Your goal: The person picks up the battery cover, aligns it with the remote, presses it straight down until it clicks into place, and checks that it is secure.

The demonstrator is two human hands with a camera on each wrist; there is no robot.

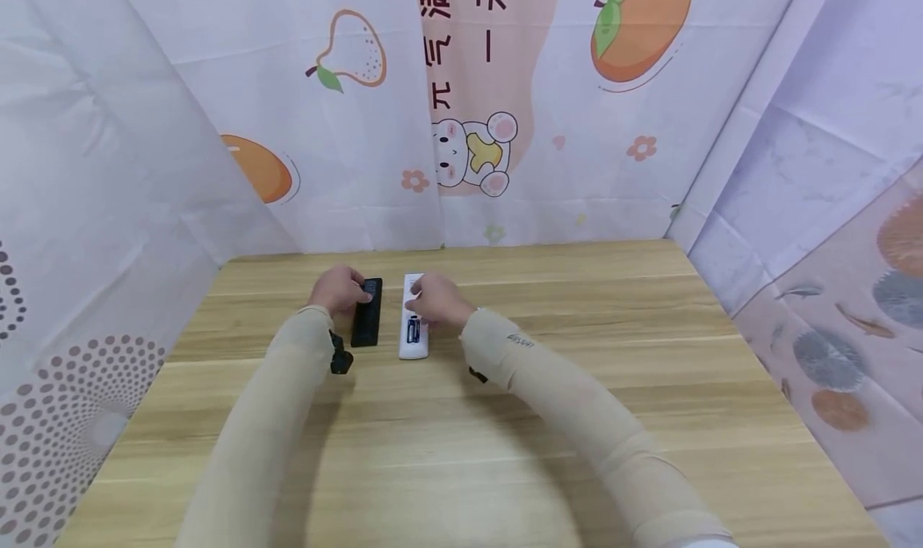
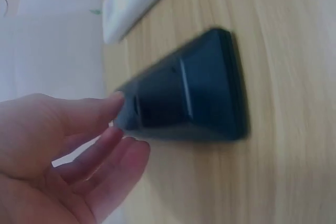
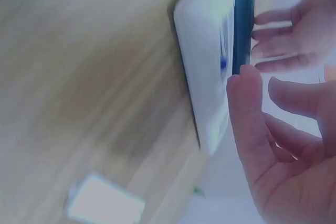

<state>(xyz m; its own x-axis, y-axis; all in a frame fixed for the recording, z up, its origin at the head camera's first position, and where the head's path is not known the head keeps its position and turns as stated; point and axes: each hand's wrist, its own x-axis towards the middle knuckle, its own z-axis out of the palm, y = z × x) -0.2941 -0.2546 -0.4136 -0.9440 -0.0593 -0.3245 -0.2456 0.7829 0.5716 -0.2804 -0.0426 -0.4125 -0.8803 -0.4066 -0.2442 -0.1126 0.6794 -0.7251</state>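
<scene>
A black remote control [image 1: 366, 324] lies on the table with its smooth back up. My left hand [image 1: 337, 290] pinches its far end, thumb on top and fingers along the side, as the left wrist view shows [image 2: 184, 93]. Beside it on the right lies a white remote control [image 1: 413, 351], its battery compartment uncovered and batteries [image 1: 413, 329] seated inside. My right hand [image 1: 440, 298] hovers over the upper part of the white remote, thumb and index finger apart. Whether its fingertips touch the remote, I cannot tell. The right wrist view also shows the white remote's side [image 3: 202, 40].
A small white piece [image 3: 105, 200], perhaps the battery cover, lies on the table in the right wrist view; in the head view my right hand seems to hide it. The wooden table [image 1: 649, 356] ends at a printed curtain [image 1: 346, 171] behind and on both sides.
</scene>
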